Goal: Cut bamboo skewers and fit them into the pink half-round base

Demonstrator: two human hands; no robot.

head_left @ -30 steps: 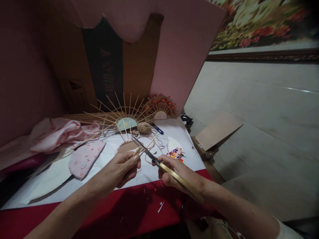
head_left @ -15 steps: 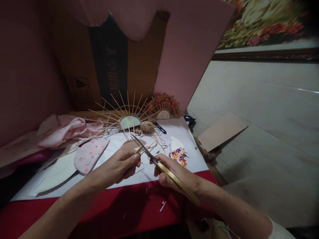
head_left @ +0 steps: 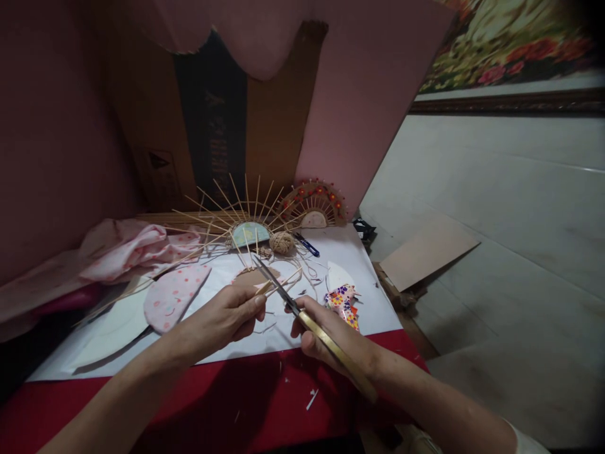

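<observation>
My left hand [head_left: 225, 316] is closed in a pinch on thin bamboo sticks [head_left: 278, 282] that fan out from a small brown cardboard half-disc [head_left: 253, 276]. My right hand [head_left: 331, 337] grips long gold-handled scissors [head_left: 302, 314]. Their dark blades point up and left and cross the sticks just past my left fingertips. Both hands hover over a white sheet [head_left: 307, 252] on a red tablecloth [head_left: 227, 403].
Behind stand a fan frame of radiating sticks with a blue centre [head_left: 246, 232], a twine ball [head_left: 282, 242], a red-beaded fan [head_left: 314, 205] and a blue pen [head_left: 307, 244]. Pink dotted fabric [head_left: 176, 295] lies left, floral scraps [head_left: 344, 299] right. Cardboard [head_left: 428, 252] lies on the floor.
The view has shifted slightly, so everything sits a little further right. My hands keep the same grip and the scissor blades stay at the sticks.
</observation>
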